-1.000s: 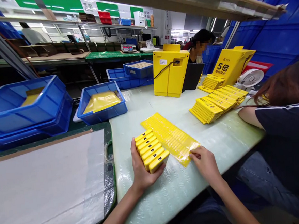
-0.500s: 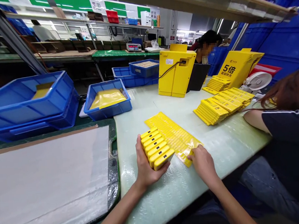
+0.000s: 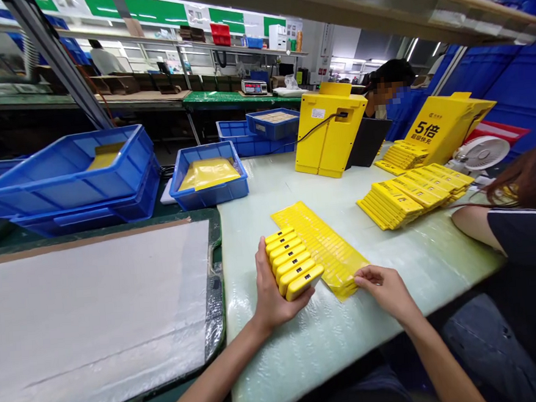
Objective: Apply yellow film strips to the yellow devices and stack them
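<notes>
Since the earlier frame, R. hand (image 3: pixel 388 287) has slid outward, from over the yellow sheet (image 3: pixel 319 240) to its near R edge; camera has swung L too, so everything sits further R. Nearest: L. hand (image 3: pixel 275 304) grips a row of yellow blocks (image 3: pixel 295 263), held up on edge above the desk (image 3: pixel 302 364), thumb at near end, fingers round the L side. R. thumb & index come together at the sheet's edge; can't tell if film is actually pinched or merely touched. Sheet lies flat on desk just beyond the blocks, slanting away to the L. To do this well, I'd lift the edge slowly at a low angle, use fingertips only (no creases), and keep L. squeeze even so no block slips. Blocks look like smooth hard plastic, rounded ends, small dark ports; sheet is thin, shiny, w/ rows of narrow strips. Desk top's glossy, pale green, rippled. Further off: flat yellow packs (image 3: pixel 410 197) in overlapping rows, R side; blue bin (image 3: pixel 212 196) w/ yellow film bags, L side; then boxy yellow unit (image 3: pixel 328 138) w/ black cable, prob. rigid, & far back a scale (image 3: pixel 254 88).
</notes>
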### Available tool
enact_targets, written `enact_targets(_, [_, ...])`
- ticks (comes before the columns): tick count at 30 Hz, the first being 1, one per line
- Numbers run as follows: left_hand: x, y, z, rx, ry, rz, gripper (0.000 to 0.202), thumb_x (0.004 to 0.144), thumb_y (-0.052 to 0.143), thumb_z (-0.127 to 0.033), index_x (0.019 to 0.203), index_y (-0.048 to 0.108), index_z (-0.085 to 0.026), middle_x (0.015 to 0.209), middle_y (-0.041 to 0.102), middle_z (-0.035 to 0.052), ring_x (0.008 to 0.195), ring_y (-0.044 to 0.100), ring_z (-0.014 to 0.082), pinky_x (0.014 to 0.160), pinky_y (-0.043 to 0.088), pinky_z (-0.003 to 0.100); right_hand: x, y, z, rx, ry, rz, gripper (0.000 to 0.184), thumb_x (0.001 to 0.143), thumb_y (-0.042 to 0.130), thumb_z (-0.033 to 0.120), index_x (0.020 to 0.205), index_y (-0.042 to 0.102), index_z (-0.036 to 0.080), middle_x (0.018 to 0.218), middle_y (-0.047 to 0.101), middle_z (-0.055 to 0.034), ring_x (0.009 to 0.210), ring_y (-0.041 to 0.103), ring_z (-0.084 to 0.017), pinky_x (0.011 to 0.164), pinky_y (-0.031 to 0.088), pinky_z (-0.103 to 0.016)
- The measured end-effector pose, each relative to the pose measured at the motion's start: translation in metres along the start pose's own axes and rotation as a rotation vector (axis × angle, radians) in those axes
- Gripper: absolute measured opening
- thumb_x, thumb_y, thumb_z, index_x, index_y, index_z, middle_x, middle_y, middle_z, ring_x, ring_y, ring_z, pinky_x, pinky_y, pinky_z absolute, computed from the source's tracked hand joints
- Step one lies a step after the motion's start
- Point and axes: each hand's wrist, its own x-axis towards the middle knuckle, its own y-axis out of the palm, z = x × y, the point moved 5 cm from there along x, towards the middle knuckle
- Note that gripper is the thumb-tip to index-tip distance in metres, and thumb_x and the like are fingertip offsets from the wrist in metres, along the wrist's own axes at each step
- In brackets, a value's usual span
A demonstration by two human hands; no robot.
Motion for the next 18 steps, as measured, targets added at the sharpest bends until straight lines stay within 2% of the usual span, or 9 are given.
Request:
enact_targets(2, [0.000,0.000,0.000,-0.003,-0.001,0.007,0.138,0.073,0.093,-0.047,0.173,0.001,-0.027,0.159,0.043,0.0209,0.145,0.052,0.0419,0.123,0.043,0.064,0.001,-0.008,0.006,0.104,0.029,0.116,0.048,0.067,0.086,0.064,0.078,0.079,0.017,0.082,0.080,-0.0108,0.079,0.073,-0.027,0.078,0.058,-0.039])
enact_targets(3, [-0.001,0.000,0.000,0.001,0.002,0.008,0.138,0.073,0.093,-0.047,0.173,0.001,-0.026,0.160,0.042,0.0211,0.146,0.051,0.0420,0.124,0.043,0.064,0.001,-0.014,0.013,0.118,0.047,0.134,0.054,0.064,0.088,0.068,0.079,0.080,0.017,0.083,0.080,-0.0115,0.079,0.073,-0.027,0.079,0.058,-0.039])
enact_targets(6, [-0.002,-0.001,-0.002,0.024,0.022,0.009,0.139,0.072,0.094,-0.047,0.173,0.000,-0.026,0.166,0.036,0.0213,0.151,0.045,0.0431,0.126,0.039,0.064,0.002,-0.032,0.047,0.121,0.047,0.065,0.062,0.058,0.092,0.073,0.081,0.081,0.016,0.086,0.081,-0.0128,0.080,0.073,-0.027,0.077,0.059,-0.038])
enact_targets(8, [-0.003,0.000,-0.003,0.031,0.031,0.014,0.140,0.072,0.094,-0.048,0.173,-0.001,-0.027,0.169,0.031,0.0213,0.154,0.041,0.0436,0.127,0.038,0.064,0.005,-0.033,0.081,0.144,0.004,0.024,0.060,0.058,0.093,0.071,0.080,0.081,0.017,0.085,0.080,-0.0126,0.078,0.072,-0.026,0.071,0.058,-0.035])
enact_targets(10, [-0.004,0.000,-0.002,0.030,0.031,0.019,0.142,0.071,0.094,-0.048,0.173,-0.003,-0.026,0.169,0.030,0.0216,0.155,0.039,0.0440,0.127,0.037,0.065,0.010,-0.022,0.118,0.204,-0.056,0.019,0.052,0.063,0.092,0.067,0.078,0.080,0.018,0.080,0.078,-0.0112,0.073,0.069,-0.023,0.064,0.056,-0.032])
enact_targets(13, [-0.005,0.002,0.000,0.016,0.024,0.020,0.146,0.069,0.095,-0.048,0.173,-0.005,-0.027,0.168,0.031,0.0220,0.154,0.040,0.0448,0.126,0.038,0.066,0.022,0.013,0.168,0.269,-0.117,0.053,0.044,0.066,0.090,0.059,0.075,0.078,0.017,0.071,0.074,-0.0079,0.065,0.065,-0.018,0.056,0.051,-0.028])
enact_targets(16, [-0.007,0.003,0.001,-0.005,0.011,0.014,0.148,0.068,0.096,-0.048,0.173,-0.007,-0.027,0.166,0.032,0.0218,0.154,0.040,0.0449,0.126,0.039,0.066,0.034,0.051,0.201,0.220,-0.089,0.115,0.036,0.063,0.088,0.048,0.070,0.075,0.015,0.066,0.071,-0.0051,0.060,0.061,-0.014,0.054,0.046,-0.025])
enact_targets(18, [-0.007,0.003,0.001,0.001,0.012,0.013,0.148,0.069,0.096,-0.048,0.173,-0.007,-0.028,0.167,0.030,0.0214,0.154,0.038,0.0457,0.126,0.037,0.068,0.038,0.067,0.213,0.170,-0.074,0.148,0.029,0.064,0.085,0.041,0.065,0.072,0.015,0.061,0.068,-0.0028,0.057,0.058,-0.012,0.052,0.045,-0.023])
